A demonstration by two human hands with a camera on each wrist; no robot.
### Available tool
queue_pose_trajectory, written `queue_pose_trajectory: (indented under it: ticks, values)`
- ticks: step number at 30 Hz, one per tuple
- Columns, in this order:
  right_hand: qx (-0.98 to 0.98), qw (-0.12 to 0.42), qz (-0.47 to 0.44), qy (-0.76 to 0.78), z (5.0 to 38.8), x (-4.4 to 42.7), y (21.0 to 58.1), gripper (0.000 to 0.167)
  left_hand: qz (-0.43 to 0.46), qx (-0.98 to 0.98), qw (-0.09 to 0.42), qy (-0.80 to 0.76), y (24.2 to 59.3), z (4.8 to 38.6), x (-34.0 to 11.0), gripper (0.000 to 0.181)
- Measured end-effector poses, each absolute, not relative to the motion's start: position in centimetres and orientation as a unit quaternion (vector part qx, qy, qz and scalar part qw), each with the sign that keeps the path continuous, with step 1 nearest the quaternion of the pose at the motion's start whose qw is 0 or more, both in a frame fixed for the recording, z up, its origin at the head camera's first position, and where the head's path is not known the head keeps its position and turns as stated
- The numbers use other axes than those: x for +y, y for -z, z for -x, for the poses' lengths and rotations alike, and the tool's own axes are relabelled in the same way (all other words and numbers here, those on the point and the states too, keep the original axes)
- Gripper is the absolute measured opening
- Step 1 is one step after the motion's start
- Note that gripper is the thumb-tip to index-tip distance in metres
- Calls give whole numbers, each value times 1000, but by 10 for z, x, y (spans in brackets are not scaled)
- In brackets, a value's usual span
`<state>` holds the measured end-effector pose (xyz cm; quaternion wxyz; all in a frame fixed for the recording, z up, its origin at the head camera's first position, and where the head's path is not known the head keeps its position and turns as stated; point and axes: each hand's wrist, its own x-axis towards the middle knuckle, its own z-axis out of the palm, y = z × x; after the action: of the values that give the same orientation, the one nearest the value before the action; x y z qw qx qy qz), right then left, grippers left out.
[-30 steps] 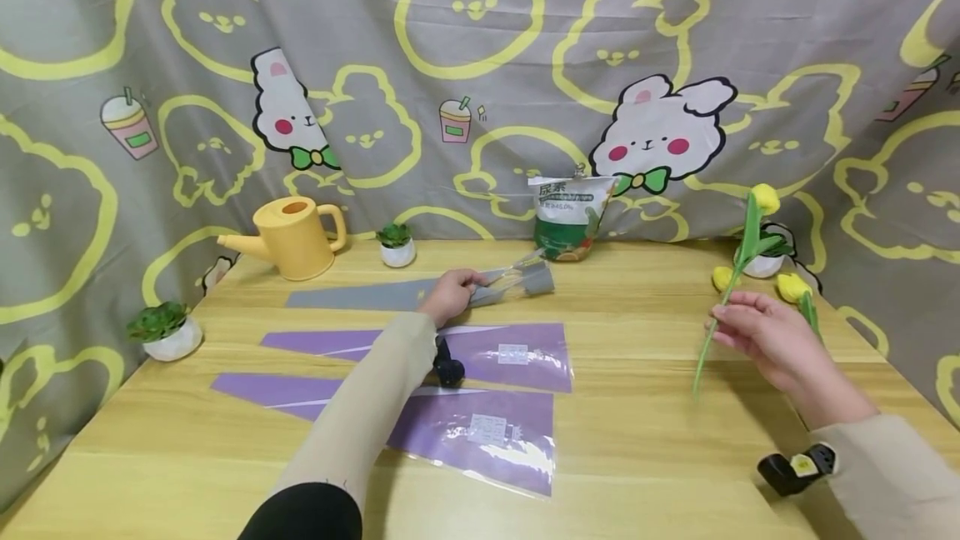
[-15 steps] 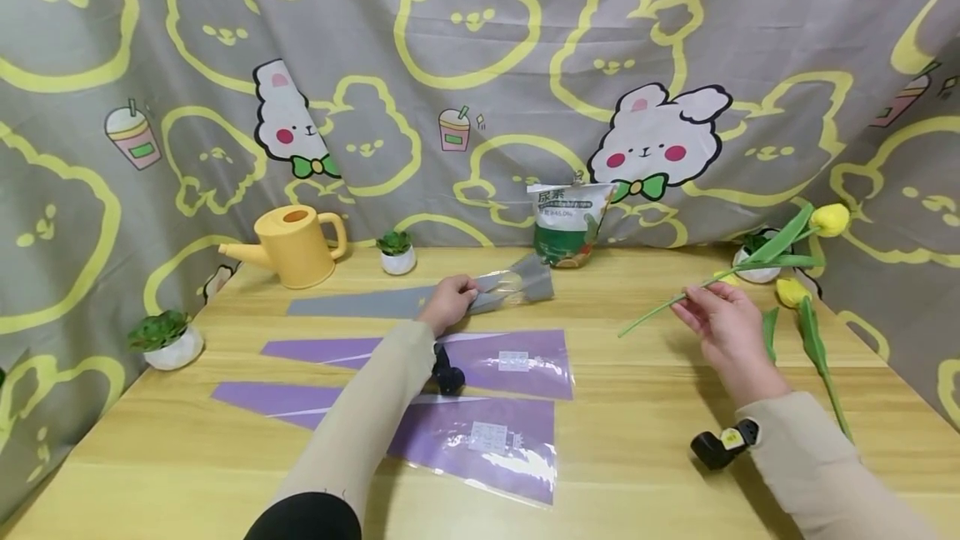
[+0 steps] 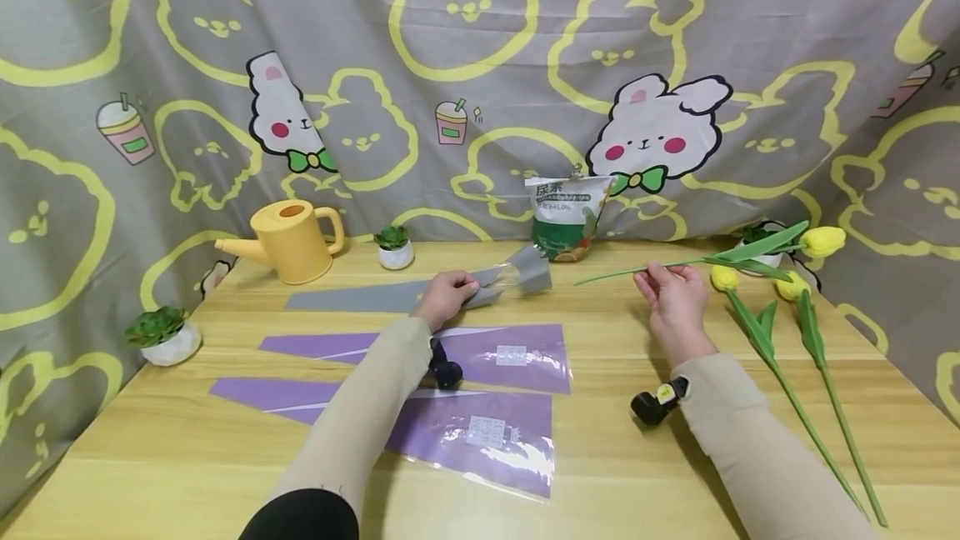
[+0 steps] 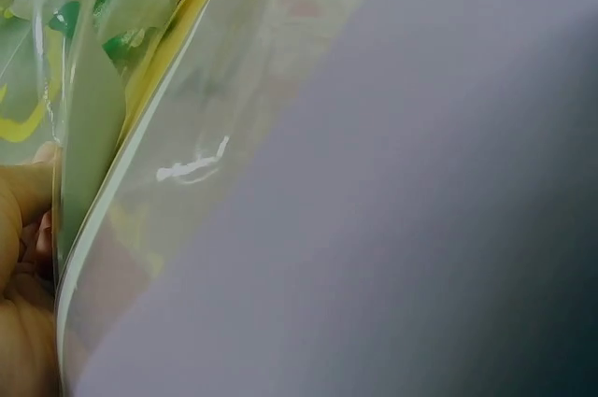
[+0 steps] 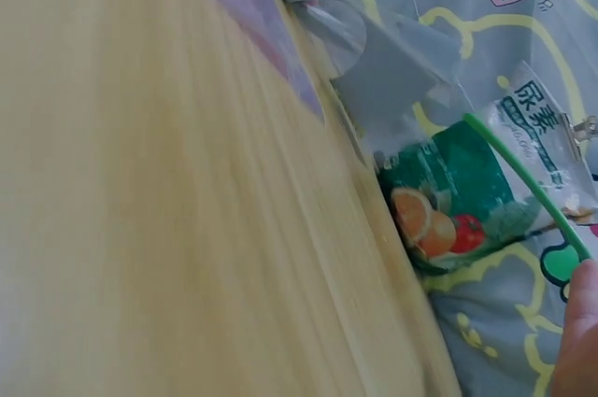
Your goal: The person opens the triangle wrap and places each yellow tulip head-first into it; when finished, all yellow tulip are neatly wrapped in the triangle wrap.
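Note:
My left hand (image 3: 447, 298) pinches the edge of a grey flower sleeve (image 3: 360, 297) with a clear front, its wide right end standing partly open. In the left wrist view, fingers (image 4: 23, 229) hold the sleeve's clear film at the left edge. My right hand (image 3: 678, 307) pinches the stem of a yellow artificial tulip (image 3: 822, 241) between thumb and fingers. The tulip lies nearly level, bloom to the right, its bare stem end (image 5: 486, 131) pointing left at the sleeve's opening, apart from it. Two more yellow tulips (image 3: 791, 286) lie on the table at right.
Two purple flower sleeves (image 3: 525, 373) lie in front of the grey one. Behind stand a yellow watering can (image 3: 294, 244), a small potted plant (image 3: 394, 248) and a clipped green-and-white bag (image 3: 567, 219). Another potted plant (image 3: 168, 338) is at left, and one sits partly hidden at back right.
My right hand has moved left with the tulip, turning it from upright to nearly level. The stem end now points at the grey sleeve. My left hand stays on the sleeve's edge.

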<state>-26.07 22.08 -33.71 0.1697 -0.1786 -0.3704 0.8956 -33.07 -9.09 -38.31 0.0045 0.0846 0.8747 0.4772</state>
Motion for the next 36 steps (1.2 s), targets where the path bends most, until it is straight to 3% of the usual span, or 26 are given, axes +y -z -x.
queue_pose_trajectory:
  ticks: [14,26,36]
  values:
    - [-381,213,217,-873,292,185,347,25,-81,877,3,-474,383,331,-91,17]
    - [-423,170,223,-862,300,151,358,22,-82,876,-3,-475,384,331,-90,17]
    - [-448,86,217,-863,303,141,363,17,-81,875,1,-477,387,334,-91,16]
